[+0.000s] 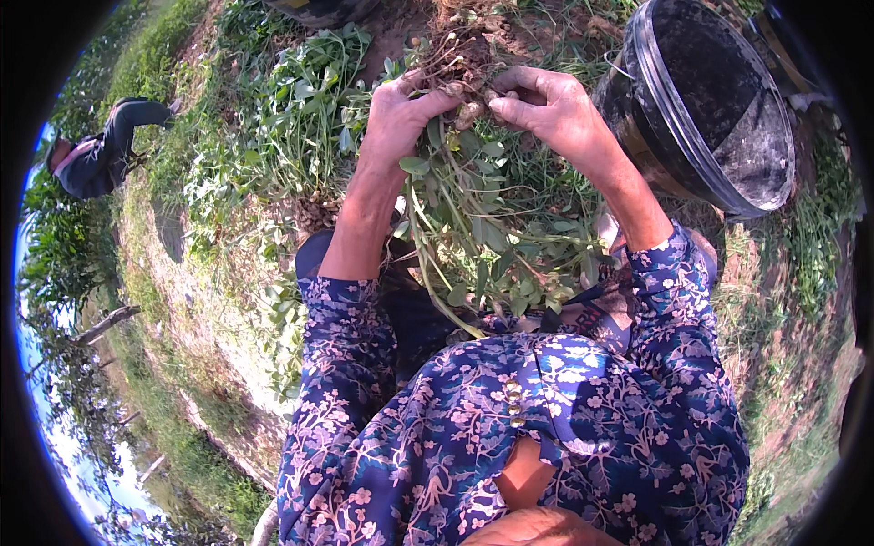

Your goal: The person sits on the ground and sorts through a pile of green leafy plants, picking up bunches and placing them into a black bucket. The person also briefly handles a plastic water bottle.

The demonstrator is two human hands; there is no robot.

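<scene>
My left hand [410, 112] grips an uprooted peanut plant [471, 205] at the base of its stems, thumb across the roots. Its leafy stems hang down toward my lap, while the soil-covered roots [454, 58] point away from me. Several peanut pods [470, 115] cluster between my two hands. On the right side of the roots, my right hand [546, 102] pinches pods [502, 102] between thumb and fingers. Both hands are dusty with soil.
A large black plastic bucket [625, 102] stands tilted in view at the right, its inside smeared with dirt. More leafy peanut plants [307, 102] lie to the left. Another dark container [324, 10] shows at the top edge. A person [102, 150] is farther off at the left.
</scene>
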